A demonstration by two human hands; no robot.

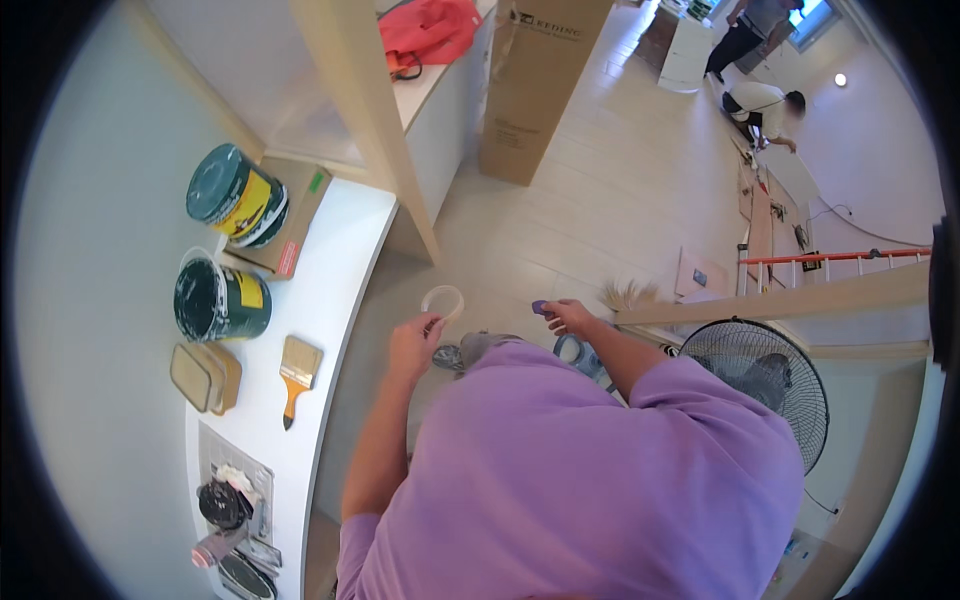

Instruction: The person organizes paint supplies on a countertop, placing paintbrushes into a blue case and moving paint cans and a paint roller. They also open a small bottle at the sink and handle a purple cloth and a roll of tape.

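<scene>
My left hand (414, 343) grips the lower edge of a thin, pale ring, which looks like a roll of tape (460, 301). In my right hand (570, 318) is a small purple object (539, 307); its exact kind is too small to tell. Both hands are apart, held out in front of my body above the tiled floor (517, 255). To my left, a wide paintbrush (299, 375) with an orange handle lies on a white counter (352, 225). Beside it stand an uncovered green paint bucket (251, 304) with white smears and a lidded plastic container (204, 379).
Another paint bucket (236, 195) rests on a cardboard box (304, 214). A tall carton (540, 90) stands ahead. At my right are a black fan (757, 375), a blue water bottle (585, 356) and an orange ladder (825, 257). Two people (761, 105) (750, 34) are farther off.
</scene>
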